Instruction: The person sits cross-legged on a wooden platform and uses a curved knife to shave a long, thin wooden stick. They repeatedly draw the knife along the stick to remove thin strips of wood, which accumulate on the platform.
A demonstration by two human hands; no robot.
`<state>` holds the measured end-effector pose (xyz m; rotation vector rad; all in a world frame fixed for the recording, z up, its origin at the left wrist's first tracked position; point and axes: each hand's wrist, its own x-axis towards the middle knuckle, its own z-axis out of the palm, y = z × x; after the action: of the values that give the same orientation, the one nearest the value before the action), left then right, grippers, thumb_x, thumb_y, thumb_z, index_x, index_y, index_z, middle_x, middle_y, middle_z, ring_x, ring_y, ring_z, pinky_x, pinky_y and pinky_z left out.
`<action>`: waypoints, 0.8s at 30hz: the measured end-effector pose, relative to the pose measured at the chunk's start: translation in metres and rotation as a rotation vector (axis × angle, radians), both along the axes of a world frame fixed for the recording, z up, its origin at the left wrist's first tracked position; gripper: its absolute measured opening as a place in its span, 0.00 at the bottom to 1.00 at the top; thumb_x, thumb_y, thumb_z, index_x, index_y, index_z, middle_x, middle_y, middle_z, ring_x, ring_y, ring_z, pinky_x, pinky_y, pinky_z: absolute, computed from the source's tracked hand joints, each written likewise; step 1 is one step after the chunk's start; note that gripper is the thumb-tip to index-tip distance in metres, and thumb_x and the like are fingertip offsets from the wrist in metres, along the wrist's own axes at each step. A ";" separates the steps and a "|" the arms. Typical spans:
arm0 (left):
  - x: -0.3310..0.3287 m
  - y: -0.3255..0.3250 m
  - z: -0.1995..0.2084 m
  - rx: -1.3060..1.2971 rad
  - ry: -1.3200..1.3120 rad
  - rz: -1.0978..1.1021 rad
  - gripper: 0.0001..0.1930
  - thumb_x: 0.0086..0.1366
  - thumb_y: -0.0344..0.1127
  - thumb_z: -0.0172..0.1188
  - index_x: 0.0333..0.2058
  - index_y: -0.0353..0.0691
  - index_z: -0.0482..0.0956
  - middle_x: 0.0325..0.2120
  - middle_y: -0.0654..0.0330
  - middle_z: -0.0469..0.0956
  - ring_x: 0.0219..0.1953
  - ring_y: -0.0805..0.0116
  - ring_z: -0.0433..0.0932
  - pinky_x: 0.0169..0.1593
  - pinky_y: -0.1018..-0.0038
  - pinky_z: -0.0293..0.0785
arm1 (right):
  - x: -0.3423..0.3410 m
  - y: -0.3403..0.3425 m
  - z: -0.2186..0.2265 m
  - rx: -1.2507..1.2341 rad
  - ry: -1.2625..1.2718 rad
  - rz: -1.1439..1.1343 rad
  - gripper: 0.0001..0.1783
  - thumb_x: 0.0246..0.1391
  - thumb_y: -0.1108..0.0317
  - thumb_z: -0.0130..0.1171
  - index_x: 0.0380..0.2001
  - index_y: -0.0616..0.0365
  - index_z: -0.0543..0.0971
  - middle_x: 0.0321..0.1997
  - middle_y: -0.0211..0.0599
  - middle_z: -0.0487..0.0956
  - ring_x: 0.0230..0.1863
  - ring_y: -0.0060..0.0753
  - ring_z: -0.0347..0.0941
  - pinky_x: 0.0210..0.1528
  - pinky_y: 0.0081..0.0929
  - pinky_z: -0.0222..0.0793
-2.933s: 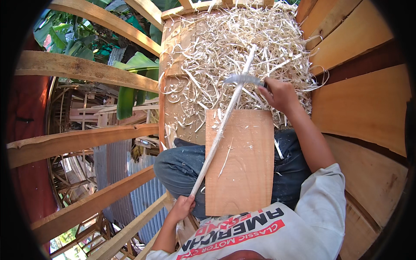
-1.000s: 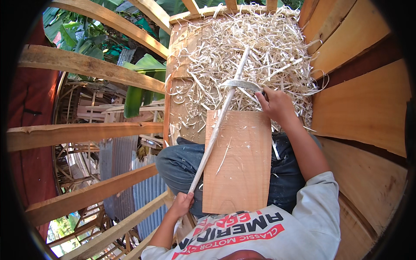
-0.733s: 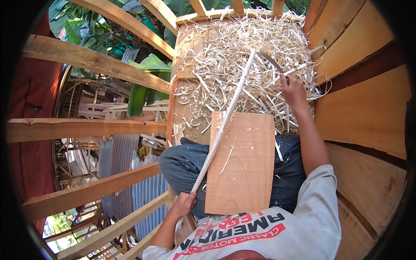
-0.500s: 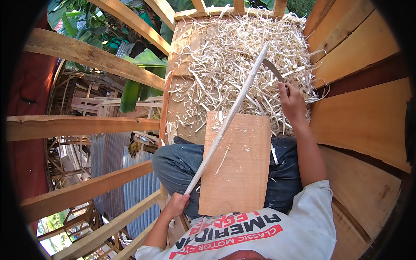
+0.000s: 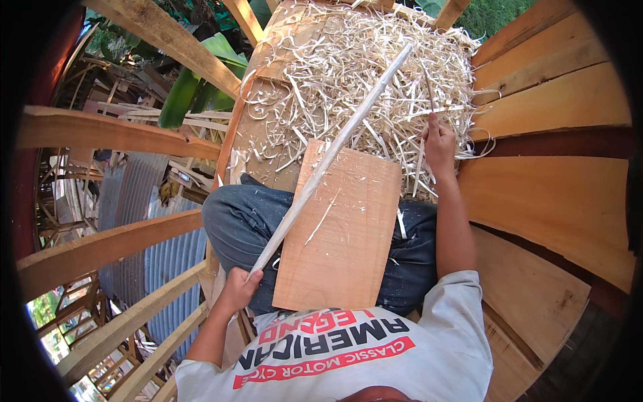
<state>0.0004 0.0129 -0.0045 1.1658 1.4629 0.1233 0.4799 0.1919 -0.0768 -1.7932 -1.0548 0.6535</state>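
Head view, looking down over a pale shirt point(image 5: 442, 342) and dark trousers point(image 5: 234, 218), the knees bent outward. The left hand point(image 5: 239, 288) is closed around the near end of a long pale stick point(image 5: 335, 147), which slants up and to the right, crosses the upper left part of a flat wooden board point(image 5: 335, 248) and ends over a spread of curled shavings point(image 5: 321, 40). Holding it by this end presumably steadies the stick while leaving most of its length exposed. The right hand point(image 5: 439, 142) is closed on the handle end of a slim blade point(image 5: 429, 90), seen nearly edge-on, to the right of the stick and apart from it; this narrow hold, with the blade directed away from the body, probably keeps the fingers clear of the edge. The board lies across the trousers, where it appears to offer a firm surface and to shield the lap; whether the stick touches it cannot be told. The shavings lie mostly beyond the board on the plank floor point(image 5: 264, 164), perhaps because the far part of the stick extends there. Counted: two hands, one stick, one blade, one board and one long loose strip point(image 5: 323, 216) on the board's face; the wooden rails point(image 5: 114, 248) at the left number at least four, and the shavings are too many to count
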 end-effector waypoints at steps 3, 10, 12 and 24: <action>0.002 -0.001 -0.003 0.038 0.020 0.013 0.34 0.64 0.56 0.53 0.07 0.37 0.61 0.06 0.67 0.57 0.14 0.79 0.55 0.17 0.72 0.52 | 0.011 -0.007 0.001 -0.054 0.196 0.000 0.34 0.62 0.44 0.48 0.10 0.60 0.66 0.09 0.27 0.61 0.15 0.18 0.57 0.20 0.25 0.52; 0.003 -0.004 -0.003 0.137 0.056 0.027 0.35 0.64 0.55 0.54 0.08 0.33 0.59 0.08 0.63 0.50 0.15 0.77 0.52 0.17 0.68 0.52 | -0.067 -0.051 0.037 0.082 -0.314 0.279 0.28 0.56 0.49 0.58 0.14 0.62 0.68 0.07 0.34 0.61 0.10 0.27 0.54 0.16 0.33 0.50; 0.003 -0.005 -0.002 0.135 0.061 0.018 0.34 0.64 0.54 0.54 0.09 0.32 0.58 0.09 0.63 0.49 0.16 0.76 0.51 0.17 0.68 0.53 | -0.101 -0.071 0.059 -0.005 -0.376 0.390 0.27 0.54 0.51 0.60 0.14 0.62 0.70 0.08 0.38 0.64 0.10 0.35 0.59 0.16 0.34 0.54; 0.002 0.000 0.001 0.053 -0.074 0.029 0.31 0.68 0.49 0.50 0.12 0.30 0.59 0.11 0.63 0.48 0.17 0.77 0.51 0.18 0.69 0.52 | -0.179 -0.121 0.083 -0.182 -0.655 0.654 0.31 0.49 0.40 0.60 0.12 0.58 0.73 0.11 0.39 0.72 0.13 0.42 0.71 0.19 0.35 0.67</action>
<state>0.0025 0.0127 -0.0036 1.1708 1.4188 0.2238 0.3005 0.0705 0.0062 -1.8576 -2.1355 0.5521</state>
